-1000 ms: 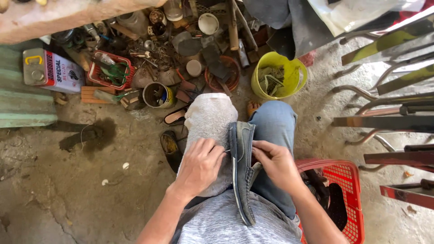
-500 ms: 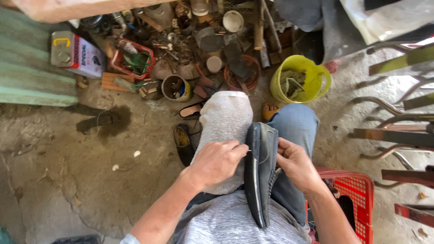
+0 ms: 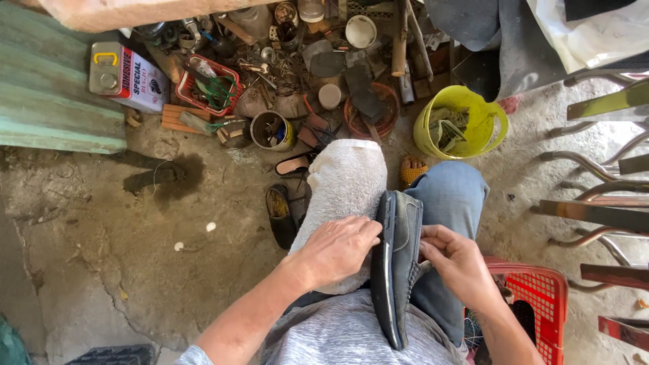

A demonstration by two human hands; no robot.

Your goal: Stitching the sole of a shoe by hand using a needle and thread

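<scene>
A dark grey slip-on shoe (image 3: 395,270) lies on its side along my lap, its black sole edge facing left. My left hand (image 3: 338,250) presses against the sole side, fingers curled over its edge. On the other side, my right hand (image 3: 458,263) pinches the upper near the shoe's opening. A pale grey towel (image 3: 345,182) covers my left knee beneath the shoe, and blue jeans (image 3: 449,196) cover my right leg.
A yellow bucket (image 3: 466,101) with scraps stands ahead on the right. Tools, tins, a red basket (image 3: 206,84) and a rectangular can (image 3: 128,74) crowd the floor ahead. A red crate (image 3: 541,290) sits at my right, metal chair frames (image 3: 602,169) further right. A black sandal (image 3: 278,213) lies by my left knee.
The view has tilted down and shifted slightly. Both hands stay on the shoe, which has slid a little further up my lap; my fingers have shifted along its edges.
</scene>
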